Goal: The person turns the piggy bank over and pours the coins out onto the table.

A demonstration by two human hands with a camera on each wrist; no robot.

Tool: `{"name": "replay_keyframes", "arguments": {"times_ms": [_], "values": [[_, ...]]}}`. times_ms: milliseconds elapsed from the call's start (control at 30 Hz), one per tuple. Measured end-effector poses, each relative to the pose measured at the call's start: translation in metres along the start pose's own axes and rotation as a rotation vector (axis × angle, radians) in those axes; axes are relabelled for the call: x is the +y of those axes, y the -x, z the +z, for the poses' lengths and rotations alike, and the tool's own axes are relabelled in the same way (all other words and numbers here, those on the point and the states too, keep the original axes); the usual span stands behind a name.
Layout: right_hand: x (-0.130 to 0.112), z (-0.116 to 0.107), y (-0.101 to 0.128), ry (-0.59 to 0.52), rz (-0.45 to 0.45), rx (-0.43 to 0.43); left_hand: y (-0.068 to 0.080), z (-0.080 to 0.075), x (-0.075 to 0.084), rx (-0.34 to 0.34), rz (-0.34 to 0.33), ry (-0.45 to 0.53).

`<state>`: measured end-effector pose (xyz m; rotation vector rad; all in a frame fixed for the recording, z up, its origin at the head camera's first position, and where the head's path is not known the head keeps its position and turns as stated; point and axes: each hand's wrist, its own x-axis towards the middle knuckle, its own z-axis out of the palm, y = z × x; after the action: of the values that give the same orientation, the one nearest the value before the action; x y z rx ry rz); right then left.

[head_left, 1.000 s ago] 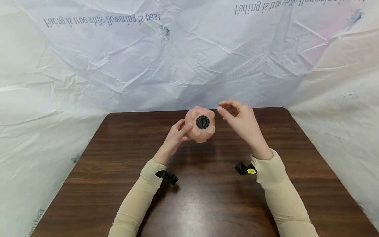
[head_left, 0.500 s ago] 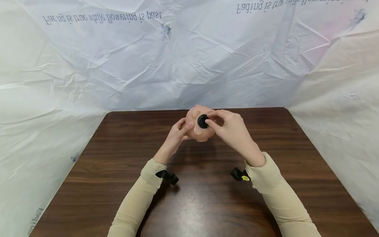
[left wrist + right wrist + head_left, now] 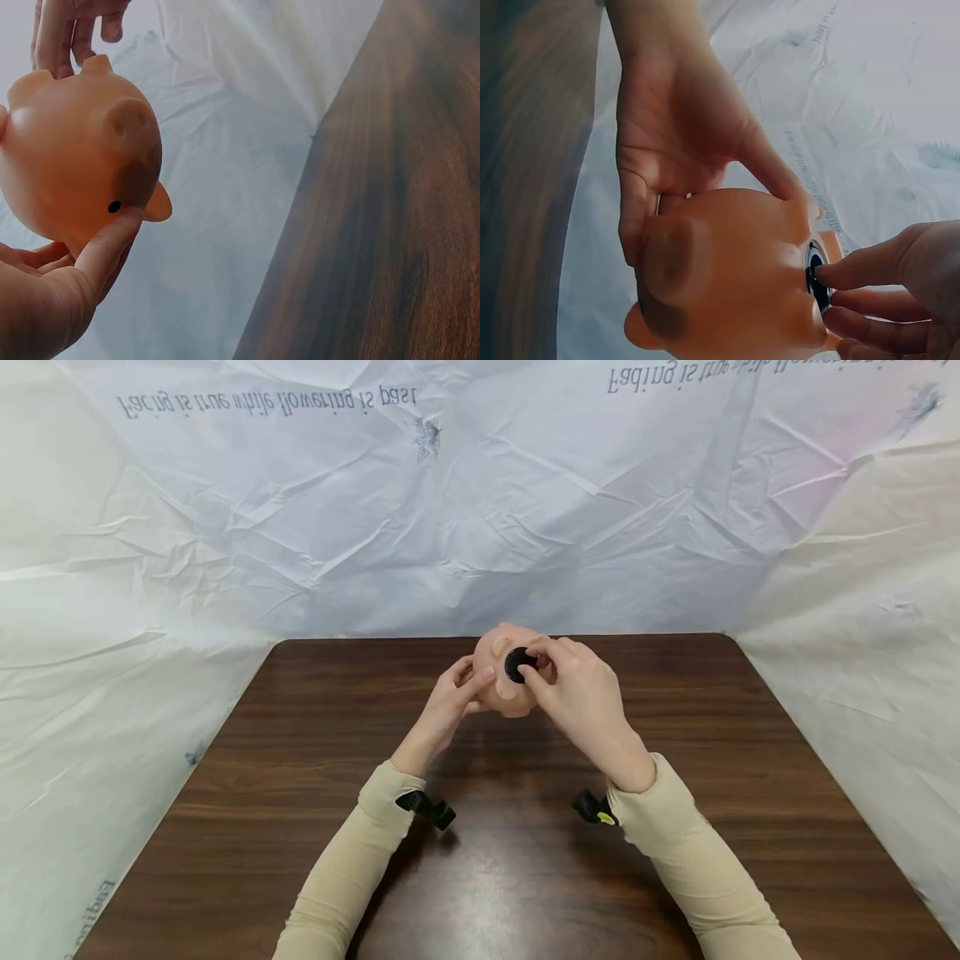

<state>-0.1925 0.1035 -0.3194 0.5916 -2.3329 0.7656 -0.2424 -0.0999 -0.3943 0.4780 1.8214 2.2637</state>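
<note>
A pink piggy bank (image 3: pixel 489 647) is held above the table, its underside with stubby feet turned toward me. My left hand (image 3: pixel 444 708) grips it from the left, and in the left wrist view the thumb lies by the pig's black eye (image 3: pixel 114 206) below the snout (image 3: pixel 129 124). Set in the belly is a round black plug (image 3: pixel 513 666), partly covered by fingers. My right hand (image 3: pixel 588 706) pinches at this plug with thumb and index finger. From the right wrist view, the thumb and fingertips meet the plug (image 3: pixel 814 259) between the feet.
Beneath both hands stretches a dark brown wooden table (image 3: pixel 300 727). Wrinkled white sheeting (image 3: pixel 480 527) with printed lettering hangs behind it and at both sides. Black wrist cameras sit at the left cuff (image 3: pixel 427 808) and the right cuff (image 3: pixel 592 807).
My right hand has come leftward from beside the piggy bank onto the black plug and has turned slightly there. The left hand keeps its grip, almost still.
</note>
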Motion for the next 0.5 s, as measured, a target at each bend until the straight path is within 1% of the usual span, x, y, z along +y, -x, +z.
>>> {"name": "replay_keyframes", "arguments": {"times_ms": [100, 200, 367, 500], "values": [[0.000, 0.003, 0.002, 0.026, -0.014, 0.027, 0.000, 0.000, 0.001, 0.007, 0.003, -0.004], [0.000, 0.006, 0.003, 0.027, -0.029, 0.044, 0.000, 0.000, 0.001, 0.008, 0.002, -0.002], [0.002, 0.009, 0.004, -0.006, -0.040, 0.072, -0.001, 0.003, 0.001, -0.001, -0.010, -0.001], [0.001, 0.011, 0.003, -0.038, -0.040, 0.077, 0.000, 0.004, 0.001, 0.015, -0.017, 0.009]]}}
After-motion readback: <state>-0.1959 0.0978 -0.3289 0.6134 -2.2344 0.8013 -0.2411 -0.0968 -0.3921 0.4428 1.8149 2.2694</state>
